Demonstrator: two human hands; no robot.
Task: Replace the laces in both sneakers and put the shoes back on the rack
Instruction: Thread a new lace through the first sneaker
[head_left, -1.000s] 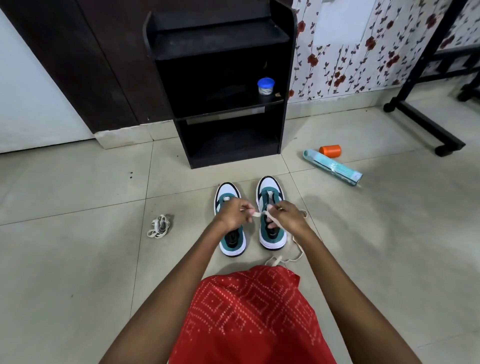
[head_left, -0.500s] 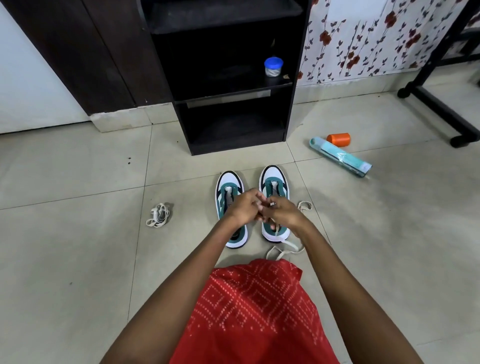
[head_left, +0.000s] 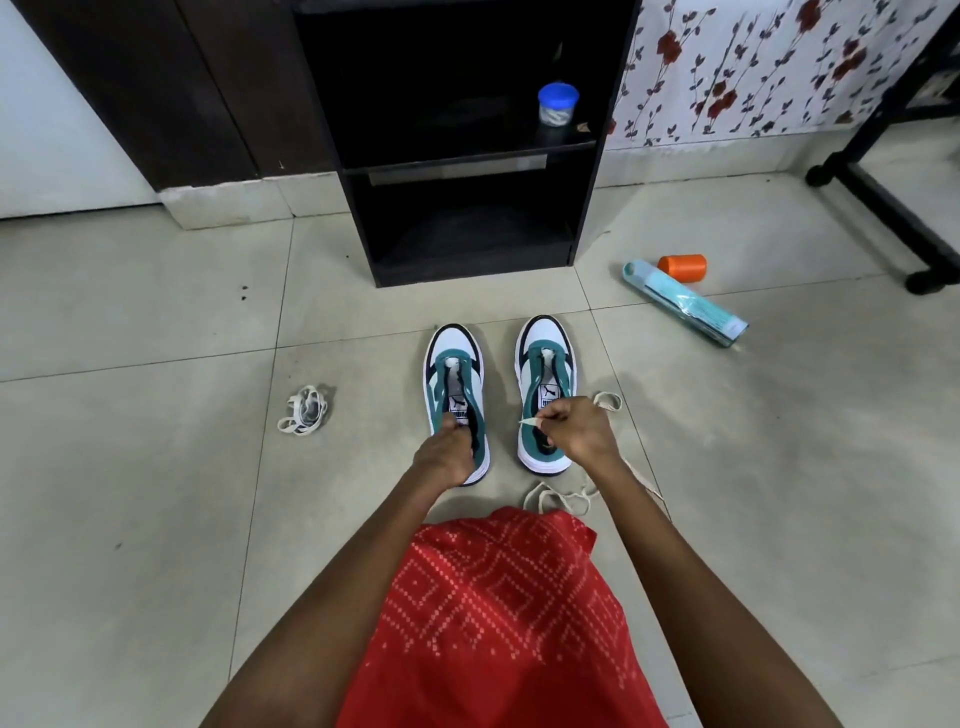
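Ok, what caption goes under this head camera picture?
Left hand grips the left sneaker; right hand pinches a cream lace over the right sneaker.

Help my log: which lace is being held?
The loose lace by the right sneaker: the right hand pinches its tip. The coiled lace lies untouched.

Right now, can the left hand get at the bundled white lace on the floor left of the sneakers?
Probably yes. Only bare floor tile lies between the left hand and the bundled lace, on that hand's own side. It must first let go of the left sneaker it grips.
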